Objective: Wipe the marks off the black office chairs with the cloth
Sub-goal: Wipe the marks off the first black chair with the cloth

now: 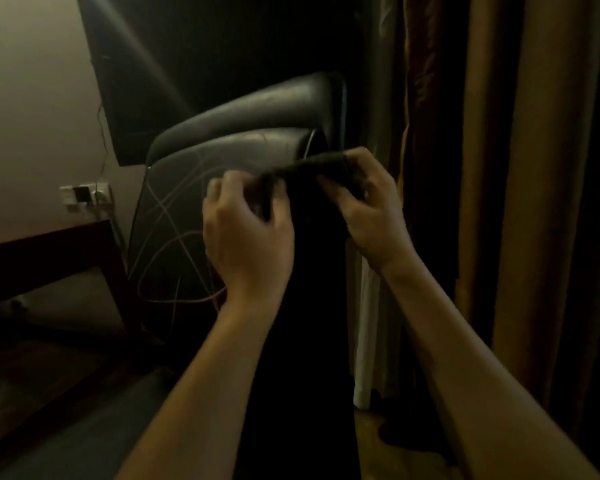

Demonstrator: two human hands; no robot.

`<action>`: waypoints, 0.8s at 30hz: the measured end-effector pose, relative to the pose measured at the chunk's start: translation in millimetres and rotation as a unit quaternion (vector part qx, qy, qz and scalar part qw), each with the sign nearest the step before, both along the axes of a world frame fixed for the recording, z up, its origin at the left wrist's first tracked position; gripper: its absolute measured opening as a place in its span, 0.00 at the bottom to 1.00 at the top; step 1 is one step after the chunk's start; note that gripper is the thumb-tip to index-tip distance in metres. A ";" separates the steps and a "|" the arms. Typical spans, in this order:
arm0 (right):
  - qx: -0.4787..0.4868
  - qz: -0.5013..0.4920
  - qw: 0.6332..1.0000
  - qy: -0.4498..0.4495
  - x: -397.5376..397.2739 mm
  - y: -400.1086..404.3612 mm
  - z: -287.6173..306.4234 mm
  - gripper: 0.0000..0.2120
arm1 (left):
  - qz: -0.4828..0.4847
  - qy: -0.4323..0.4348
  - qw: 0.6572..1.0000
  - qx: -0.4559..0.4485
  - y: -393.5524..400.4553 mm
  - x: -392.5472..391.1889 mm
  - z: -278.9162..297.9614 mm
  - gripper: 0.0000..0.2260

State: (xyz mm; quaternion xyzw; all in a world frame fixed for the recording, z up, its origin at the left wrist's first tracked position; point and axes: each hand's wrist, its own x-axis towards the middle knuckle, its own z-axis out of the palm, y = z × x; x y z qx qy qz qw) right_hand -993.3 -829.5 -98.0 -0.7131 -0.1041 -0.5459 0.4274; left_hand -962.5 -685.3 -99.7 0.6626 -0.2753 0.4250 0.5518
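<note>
Both hands are raised in front of the person and hold one dark cloth (302, 174) between them. The left hand (248, 230) has its fingers curled around the left end of the cloth, with the back of the hand toward the camera. The right hand (371, 206) pinches the right end, with the thumb and the bent fingers closed on the fabric. The cloth is stretched in a short band from one hand to the other, and its colour is hard to tell in the dim light.

Just behind the hands stands a black leather office chair (194, 188) with its backrest facing the camera. Thin pale curved marks (174, 237) run across the back of it. A second black leather chair back (267, 102) rises just behind the first one.

To the left, on the beige wall, there is a white wall socket (85, 195) with a thin cable hanging above it. Under it is a dark wooden tabletop (45, 244). On the right side hang long brown curtains (520, 168).
</note>
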 end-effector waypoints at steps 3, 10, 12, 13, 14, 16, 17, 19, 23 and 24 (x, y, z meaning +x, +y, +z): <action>-0.011 0.002 1.000 0.003 19.6 1.0 14.2 0.10 | 0.026 0.016 0.999 0.031 -9.5 19.2 23.7 0.06; -0.018 -0.098 0.993 -0.062 28.1 15.3 4.7 0.14 | 0.045 -0.025 0.997 0.051 -19.2 33.5 14.4 0.10; -0.014 -0.109 0.992 -0.058 29.1 16.6 4.4 0.15 | 0.043 -0.035 0.997 0.049 -19.2 32.5 11.8 0.10; -0.016 -0.113 0.992 -0.055 28.9 17.6 4.1 0.16 | 0.043 -0.033 0.997 0.052 -18.9 32.0 11.4 0.10; -0.017 -0.117 0.992 -0.053 28.5 18.0 3.7 0.16 | 0.045 -0.028 0.997 0.055 -18.1 31.6 11.1 0.10; -0.010 -0.121 0.991 -0.055 26.9 18.2 0.9 0.15 | 0.049 -0.018 0.997 0.064 -15.3 29.8 6.6 0.09; -0.005 -0.119 0.991 -0.061 25.9 18.0 -2.0 0.14 | 0.050 -0.017 0.996 0.066 -13.7 28.6 2.4 0.09; 0.001 -0.114 0.991 -0.067 22.0 19.3 -13.1 0.12 | 0.051 -0.020 0.997 0.062 -9.3 25.1 -8.2 0.08; 0.017 -0.105 0.994 -0.033 13.6 29.6 -49.3 0.10 | 0.044 -0.017 0.997 0.054 -3.4 17.9 -32.9 0.08; 0.024 -0.108 0.994 -0.020 12.0 33.2 -59.5 0.10 | 0.043 -0.016 0.997 0.054 -2.2 15.2 -39.8 0.08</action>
